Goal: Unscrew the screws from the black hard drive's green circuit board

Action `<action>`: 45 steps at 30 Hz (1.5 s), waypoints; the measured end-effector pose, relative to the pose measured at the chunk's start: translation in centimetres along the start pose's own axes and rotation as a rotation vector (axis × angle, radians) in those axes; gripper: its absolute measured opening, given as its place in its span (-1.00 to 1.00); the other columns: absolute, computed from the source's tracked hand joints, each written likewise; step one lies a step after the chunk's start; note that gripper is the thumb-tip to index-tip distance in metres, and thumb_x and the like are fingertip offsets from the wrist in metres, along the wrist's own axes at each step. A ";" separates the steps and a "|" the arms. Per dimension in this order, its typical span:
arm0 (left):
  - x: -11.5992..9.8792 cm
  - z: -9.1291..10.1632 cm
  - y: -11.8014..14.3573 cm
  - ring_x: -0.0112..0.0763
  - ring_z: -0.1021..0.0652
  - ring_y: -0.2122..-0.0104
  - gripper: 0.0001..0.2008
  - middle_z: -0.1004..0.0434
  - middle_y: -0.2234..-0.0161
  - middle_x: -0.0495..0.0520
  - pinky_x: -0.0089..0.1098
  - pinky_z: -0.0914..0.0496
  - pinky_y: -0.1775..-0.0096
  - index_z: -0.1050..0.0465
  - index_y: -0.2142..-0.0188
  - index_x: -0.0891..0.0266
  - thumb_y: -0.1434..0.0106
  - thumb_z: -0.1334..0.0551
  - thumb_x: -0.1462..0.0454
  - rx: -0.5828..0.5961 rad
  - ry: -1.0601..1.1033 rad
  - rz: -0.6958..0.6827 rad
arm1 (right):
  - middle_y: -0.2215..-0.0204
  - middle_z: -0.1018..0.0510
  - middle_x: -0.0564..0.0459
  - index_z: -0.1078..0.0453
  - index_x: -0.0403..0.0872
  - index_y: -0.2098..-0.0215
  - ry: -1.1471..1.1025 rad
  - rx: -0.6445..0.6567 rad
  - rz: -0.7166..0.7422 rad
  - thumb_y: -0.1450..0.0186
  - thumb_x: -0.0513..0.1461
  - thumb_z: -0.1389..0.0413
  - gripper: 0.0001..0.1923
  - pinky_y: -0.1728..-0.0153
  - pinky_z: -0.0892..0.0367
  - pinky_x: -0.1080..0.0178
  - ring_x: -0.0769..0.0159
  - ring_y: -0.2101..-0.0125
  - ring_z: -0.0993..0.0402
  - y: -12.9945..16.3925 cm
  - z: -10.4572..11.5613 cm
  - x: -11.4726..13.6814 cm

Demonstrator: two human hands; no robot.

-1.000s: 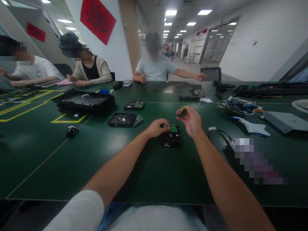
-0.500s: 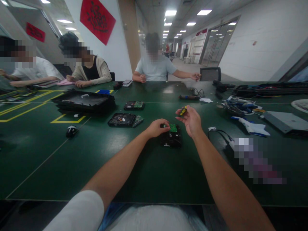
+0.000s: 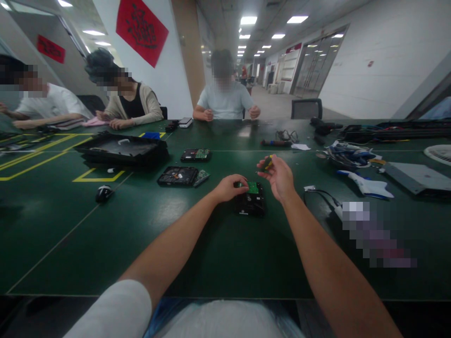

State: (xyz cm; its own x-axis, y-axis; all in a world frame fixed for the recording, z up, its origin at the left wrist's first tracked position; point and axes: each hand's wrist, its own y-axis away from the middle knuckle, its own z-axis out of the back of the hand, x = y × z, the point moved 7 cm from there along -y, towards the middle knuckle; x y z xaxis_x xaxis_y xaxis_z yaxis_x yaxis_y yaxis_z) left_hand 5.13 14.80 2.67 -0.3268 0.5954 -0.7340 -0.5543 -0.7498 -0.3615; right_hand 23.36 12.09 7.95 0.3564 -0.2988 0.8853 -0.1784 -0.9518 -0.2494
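Note:
A black hard drive (image 3: 251, 202) with a green circuit board on top lies on the dark green table (image 3: 211, 244) in front of me. My left hand (image 3: 229, 187) grips the drive's far left corner. My right hand (image 3: 278, 176) hovers just above and to the right of the drive, fingers closed on a small yellow-and-black screwdriver (image 3: 268, 162) whose tip I cannot make out.
Two more opened drives (image 3: 178, 175) (image 3: 196, 154) and a black tray (image 3: 121, 149) lie to the left, with a mouse (image 3: 103, 192). Cables and tools (image 3: 348, 155) clutter the right side. Three people sit across the table; the middle person's hand (image 3: 254, 111) rests near their chest.
My hands have barely shifted. The person opposite has pulled their outstretched arm back from the right toward their body.

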 end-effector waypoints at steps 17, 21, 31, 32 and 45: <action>0.2 -0.1 0.0 -0.20 -0.57 -0.05 -0.84 -0.61 0.01 0.11 -0.14 -0.32 -0.21 -0.63 0.22 0.16 -0.22 -0.40 0.18 -0.006 0.014 -0.019 | 0.28 -0.62 0.04 -0.52 -0.01 0.22 -0.010 -0.034 -0.008 -0.23 0.17 -0.26 -0.55 0.35 -0.58 0.25 0.25 0.23 -0.60 -0.1 0.3 0.0; 0.3 -0.1 0.0 -0.19 -0.57 -0.04 -0.84 -0.60 -0.01 0.11 -0.12 -0.33 -0.21 -0.63 0.23 0.15 -0.22 -0.40 0.16 -0.001 0.004 -0.002 | 0.30 -0.63 0.08 -0.49 0.04 0.18 0.029 -0.031 0.007 -0.20 0.14 -0.30 -0.57 0.37 -0.57 0.27 0.28 0.26 -0.60 0.0 0.2 0.2; 0.2 -0.1 0.0 -0.19 -0.57 -0.05 -0.84 -0.61 -0.01 0.12 -0.12 -0.33 -0.22 -0.63 0.22 0.15 -0.23 -0.40 0.17 0.000 0.005 0.005 | 0.29 -0.60 0.11 -0.48 0.02 0.25 0.059 -0.059 0.054 -0.15 0.10 -0.37 -0.60 0.39 -0.55 0.34 0.32 0.24 -0.59 0.0 0.2 0.5; 0.2 -0.1 0.0 -0.19 -0.57 -0.05 -0.84 -0.60 -0.01 0.12 -0.12 -0.33 -0.22 -0.63 0.22 0.15 -0.23 -0.40 0.17 -0.001 0.007 0.003 | 0.26 -0.62 0.08 -0.47 0.02 0.24 0.040 -0.054 0.046 -0.17 0.12 -0.34 -0.59 0.37 -0.57 0.31 0.30 0.23 -0.60 -0.1 0.2 0.3; 0.0 0.0 0.0 -0.19 -0.58 -0.04 -0.84 -0.62 0.01 0.11 -0.13 -0.33 -0.21 -0.63 0.23 0.16 -0.23 -0.40 0.16 -0.007 0.014 -0.008 | 0.32 -0.57 0.13 -0.52 0.04 0.22 0.075 -0.049 0.061 -0.14 0.05 -0.38 -0.63 0.39 -0.55 0.34 0.36 0.29 -0.53 0.1 0.0 0.7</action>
State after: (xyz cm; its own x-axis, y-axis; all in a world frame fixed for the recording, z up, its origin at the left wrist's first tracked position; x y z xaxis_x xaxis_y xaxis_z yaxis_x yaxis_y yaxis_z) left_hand 5.11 14.78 2.63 -0.3117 0.5973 -0.7390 -0.5513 -0.7471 -0.3714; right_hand 23.63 11.80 8.50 0.2745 -0.3483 0.8963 -0.2431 -0.9269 -0.2858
